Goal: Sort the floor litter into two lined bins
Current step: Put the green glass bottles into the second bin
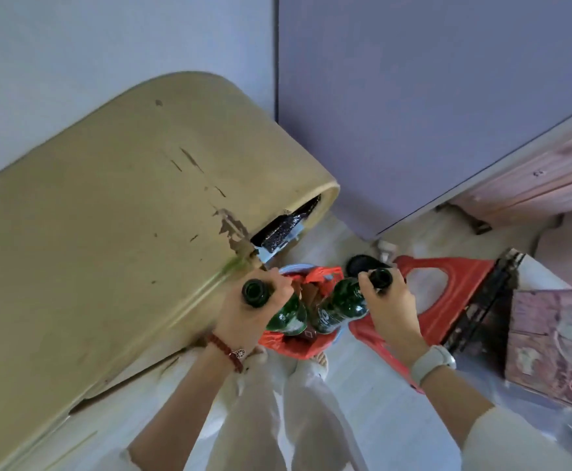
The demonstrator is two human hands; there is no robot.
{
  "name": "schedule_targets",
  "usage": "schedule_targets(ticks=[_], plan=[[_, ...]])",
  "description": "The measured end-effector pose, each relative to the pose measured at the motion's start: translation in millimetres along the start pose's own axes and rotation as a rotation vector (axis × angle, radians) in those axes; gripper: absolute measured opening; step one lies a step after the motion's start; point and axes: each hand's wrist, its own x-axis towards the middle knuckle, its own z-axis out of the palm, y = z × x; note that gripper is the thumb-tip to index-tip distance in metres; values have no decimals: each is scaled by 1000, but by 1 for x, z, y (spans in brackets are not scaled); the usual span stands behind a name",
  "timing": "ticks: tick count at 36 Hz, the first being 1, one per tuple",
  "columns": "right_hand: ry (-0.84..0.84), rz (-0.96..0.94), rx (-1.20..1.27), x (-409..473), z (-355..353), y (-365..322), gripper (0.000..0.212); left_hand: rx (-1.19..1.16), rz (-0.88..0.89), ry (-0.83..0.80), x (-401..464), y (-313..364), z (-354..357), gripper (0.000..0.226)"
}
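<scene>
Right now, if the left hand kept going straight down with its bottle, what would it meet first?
Probably the red liner of the bin below: the left hand holds its green bottle base-down over that opening. Depth is unclear, so contact distance can't be judged.

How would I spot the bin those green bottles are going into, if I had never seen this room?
Start at the big worn beige board leaning on the left and follow its lower edge to the floor by the person's feet. There stands a pale blue bin lined with a red bag. A black-lined bin sits behind; only this one is red inside.
</scene>
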Motion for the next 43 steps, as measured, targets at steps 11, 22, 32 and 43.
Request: schedule_targets(ticks=[11, 22, 32, 43], plan=[[-44, 248, 152, 63, 117, 160, 16, 134, -177, 106, 103, -208, 72, 19], [-42, 314, 216, 110, 185, 238, 12, 500, -89, -33, 156, -319, 102, 20], [-20, 269, 174, 98, 151, 250, 8, 690, -297, -231, 169, -341, 93, 43], [-18, 178, 234, 97, 148, 244, 12, 1123, -270, -732, 111, -375, 97, 80]])
